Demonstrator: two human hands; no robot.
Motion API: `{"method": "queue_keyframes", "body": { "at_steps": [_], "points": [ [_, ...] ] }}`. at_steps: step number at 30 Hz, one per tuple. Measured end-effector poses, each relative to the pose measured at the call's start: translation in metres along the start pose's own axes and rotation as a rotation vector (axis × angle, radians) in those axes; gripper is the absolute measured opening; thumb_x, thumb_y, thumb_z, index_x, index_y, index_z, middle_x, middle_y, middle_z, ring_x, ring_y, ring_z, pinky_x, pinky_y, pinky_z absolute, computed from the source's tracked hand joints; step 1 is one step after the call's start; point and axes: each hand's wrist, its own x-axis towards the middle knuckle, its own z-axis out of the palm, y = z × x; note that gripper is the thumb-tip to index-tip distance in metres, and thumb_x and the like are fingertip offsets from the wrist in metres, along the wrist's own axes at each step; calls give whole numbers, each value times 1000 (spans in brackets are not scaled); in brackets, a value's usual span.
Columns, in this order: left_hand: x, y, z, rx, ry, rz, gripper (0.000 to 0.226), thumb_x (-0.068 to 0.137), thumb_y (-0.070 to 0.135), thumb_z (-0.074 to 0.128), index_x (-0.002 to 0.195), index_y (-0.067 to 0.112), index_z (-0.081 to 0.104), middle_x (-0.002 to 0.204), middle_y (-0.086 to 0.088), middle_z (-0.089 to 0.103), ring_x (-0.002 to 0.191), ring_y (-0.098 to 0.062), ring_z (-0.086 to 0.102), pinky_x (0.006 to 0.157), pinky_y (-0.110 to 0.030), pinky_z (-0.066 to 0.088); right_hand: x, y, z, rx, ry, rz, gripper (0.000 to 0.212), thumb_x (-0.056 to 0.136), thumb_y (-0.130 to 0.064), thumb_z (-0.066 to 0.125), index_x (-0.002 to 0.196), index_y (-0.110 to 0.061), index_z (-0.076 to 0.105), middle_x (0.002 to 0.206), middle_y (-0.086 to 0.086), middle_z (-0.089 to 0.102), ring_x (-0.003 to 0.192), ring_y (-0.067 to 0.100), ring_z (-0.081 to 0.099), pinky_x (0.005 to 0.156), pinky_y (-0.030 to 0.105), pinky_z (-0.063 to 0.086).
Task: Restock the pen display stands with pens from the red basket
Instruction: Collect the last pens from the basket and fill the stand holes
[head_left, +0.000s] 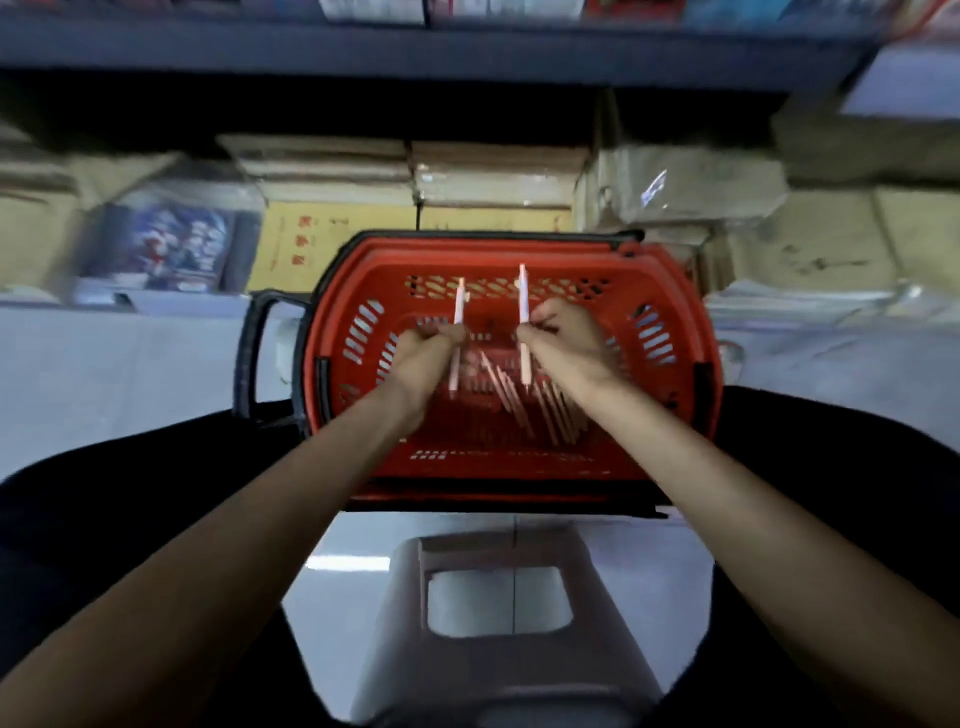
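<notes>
The red basket (680, 306) sat on the pale floor (130, 374) in front of the person, its black handle (253, 353) folded out to the left side. Both hands were over it. The left hand (423, 358) had its fingers curled round a pale pink pen (459, 306), held upright with the tip down. The right hand (569, 338) pinched a second pink pen (523, 293) in the same upright way, just beside the first. Below them a loose heap of pens (550, 410) lay slanted on the basket's bottom.

A grey stool (493, 551) stood nearer the camera, apart from the basket. Behind the basket, under a dark shelf (415, 57), were stacked cardboard boxes (685, 182), a blue printed packet (171, 244) and a yellow packet (291, 249). The yellow packet bore red characters, possibly Chinese, but they were too blurred to read. No brand showed on the pens or the basket.
</notes>
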Motion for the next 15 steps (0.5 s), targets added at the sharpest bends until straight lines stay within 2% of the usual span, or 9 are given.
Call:
{"method": "queue_keyframes", "body": {
  "at_steps": [2,5,7,11,13,15],
  "points": [
    [-32,14,-7,0,-61,105,11,102,9,57,97,6,66,77,-14,71,59,-19,67,58,-27,55,-31,-22,-14,54,20,-84,11,88,-21,65,79,-21,59,77,0,66,81,26,66,73,35,48],
    [-77,34,-10,16,-122,217,18,107,6,48,95,6,62,67,-3,68,51,-14,62,52,-25,48,-78,-49,-30,113,16,-143,17,91,-33,46,84,-20,53,73,6,61,71,27,60,67,40,47],
    [-111,48,-11,-7,-153,274,22,108,5,44,96,8,63,66,-2,62,50,-12,53,49,-23,43,-109,-63,-41,121,13,-183,22,99,-31,39,90,-16,52,74,5,53,67,22,51,63,41,41],
    [-155,64,-15,-26,-193,381,24,107,8,43,100,10,66,61,5,53,53,-11,42,52,-26,31,-156,-80,-59,110,12,-265,15,108,-32,41,103,-22,49,79,2,47,63,15,42,59,37,35],
    [-175,71,-16,-51,-212,437,20,106,9,43,106,10,63,65,5,53,57,-13,41,56,-29,31,-174,-88,-68,152,51,-309,2,108,-27,45,106,-26,46,81,4,50,59,12,42,54,28,36],
    [-193,78,-18,-81,-194,491,17,105,5,43,111,11,58,67,2,55,55,-12,42,55,-29,30,-187,-97,-75,183,103,-352,7,106,-21,48,109,-27,45,78,5,53,53,11,42,47,21,33]
  ]
}}
